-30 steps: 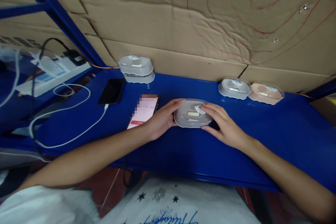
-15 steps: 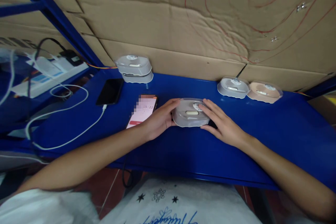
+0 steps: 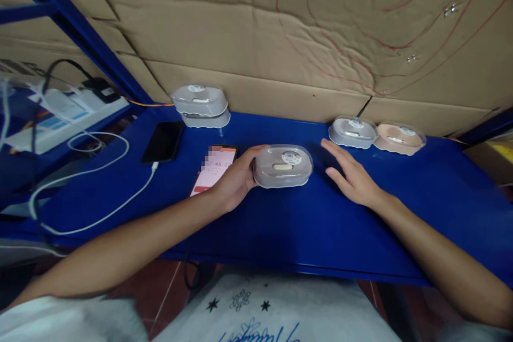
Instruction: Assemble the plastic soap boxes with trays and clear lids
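My left hand (image 3: 237, 179) grips the left end of an oval grey plastic box with a clear lid (image 3: 268, 172). The box bears a round white sticker on top and a pale oblong tab at its front. Its left end is partly hidden behind my fingers. To the right of the box, my right hand (image 3: 351, 175) is off it, fingers stretched out and thumb apart, holding nothing. Beyond that hand stand a similar grey box (image 3: 348, 136) and a pinkish-beige one (image 3: 396, 141), side by side.
Two more grey boxes (image 3: 204, 104) are stacked at the back left. A lit phone (image 3: 214, 168) lies beside my left wrist; a dark phone (image 3: 163, 141) with a white cable (image 3: 120, 217) lies farther left. A power strip (image 3: 68, 125) and a cardboard wall (image 3: 248, 59) border the blue table (image 3: 256, 240).
My right hand has let go of the oval box and drawn away to the right. My left hand keeps its hold on the box. The view has shifted slightly.
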`<state>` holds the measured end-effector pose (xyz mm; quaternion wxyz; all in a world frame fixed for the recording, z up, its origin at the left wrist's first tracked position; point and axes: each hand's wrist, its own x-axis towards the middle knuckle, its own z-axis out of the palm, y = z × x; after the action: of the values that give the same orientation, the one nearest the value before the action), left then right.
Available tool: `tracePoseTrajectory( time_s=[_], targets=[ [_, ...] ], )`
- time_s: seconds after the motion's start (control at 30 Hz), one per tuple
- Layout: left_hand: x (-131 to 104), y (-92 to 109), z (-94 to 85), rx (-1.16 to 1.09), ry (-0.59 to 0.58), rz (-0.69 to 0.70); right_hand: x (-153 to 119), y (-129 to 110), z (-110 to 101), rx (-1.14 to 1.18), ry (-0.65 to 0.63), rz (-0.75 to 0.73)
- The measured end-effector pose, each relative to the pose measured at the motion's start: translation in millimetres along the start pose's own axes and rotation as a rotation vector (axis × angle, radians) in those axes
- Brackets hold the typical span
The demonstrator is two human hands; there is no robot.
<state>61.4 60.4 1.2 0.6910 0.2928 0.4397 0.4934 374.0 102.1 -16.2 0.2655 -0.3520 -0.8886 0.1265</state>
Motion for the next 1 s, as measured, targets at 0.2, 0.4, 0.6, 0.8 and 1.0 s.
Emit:
tracePoseTrajectory(
  time_s=[0.2,0.4,0.6,0.8,1.0],
  targets=[
    [-2,0,1.7,0.207,-0.021,0.042,-1,-4,12,-0.030,-0.114,-0.035],
    [-12,-2,3.9,0.325,-0.019,0.165,-1,-7,13,-0.051,-0.093,-0.014],
    [-8,2,0.1,0.487,-0.036,0.369,-1,-12,13,-0.101,-0.052,-0.042],
    [-15,-1,7.7,0.640,-0.119,0.353,3,-23,16,-0.170,0.000,-0.158],
    [-15,4,9.3,0.661,0.015,0.391,18,-12,24,-0.317,0.027,0.050]
  ],
)
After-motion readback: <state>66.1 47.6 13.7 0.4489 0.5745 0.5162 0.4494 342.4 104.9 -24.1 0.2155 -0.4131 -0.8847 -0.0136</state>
